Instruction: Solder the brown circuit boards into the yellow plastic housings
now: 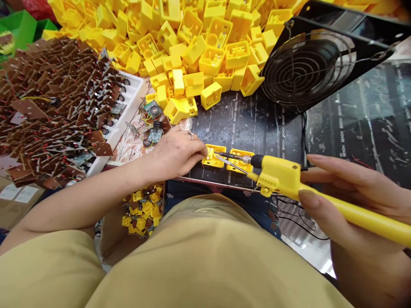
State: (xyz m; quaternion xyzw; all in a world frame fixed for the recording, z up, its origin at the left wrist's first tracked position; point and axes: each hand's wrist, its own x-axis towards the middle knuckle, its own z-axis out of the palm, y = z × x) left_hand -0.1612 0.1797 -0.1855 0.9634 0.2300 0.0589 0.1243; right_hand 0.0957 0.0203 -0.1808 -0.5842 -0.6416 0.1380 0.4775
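Note:
My left hand [183,152], a ring on one finger, pinches at the left edge of a small open yellow plastic case [212,162] on the dark bench. Exactly what lies between its fingertips is partly hidden. In my right hand [366,182] is a yellow soldering gun [282,173] with a thin solder feed tube under its barrel. Its metal tip reaches left into that case, and the feed tube points to the same spot. A second open yellow case [233,168] lies just to the right, beneath the barrel.
Many yellow cases [192,47] are heaped at the back. Brown circuit boards [58,98] fill a white foam tray [131,96] on the left. Small wired parts [156,132] lie beyond my left hand. A black fan [298,72] stands back right. A cardboard box [115,239] below holds yellow pieces.

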